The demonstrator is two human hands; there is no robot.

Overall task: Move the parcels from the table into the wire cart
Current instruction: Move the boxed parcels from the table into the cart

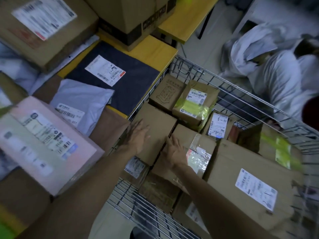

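Lying in the wire cart (131, 204), a brown box (157, 121) is pressed by the straight-fingered left hand (138, 138) and right hand (174, 151), apparently to seat it snugly.

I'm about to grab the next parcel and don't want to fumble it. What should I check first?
1. Hands free: ok. The left hand and right hand are open and hold nothing.
2. Box under the hands settled: ok. The plain brown box lies inside the wire cart.
3. Table emptied: not ok. The pink box, grey mailer and dark flat parcel are on it.
4. Next parcel close: ok. The pink box sits beside the left forearm.
5. Space left in the cart: cannot tell. Boxes cover most of its visible floor.
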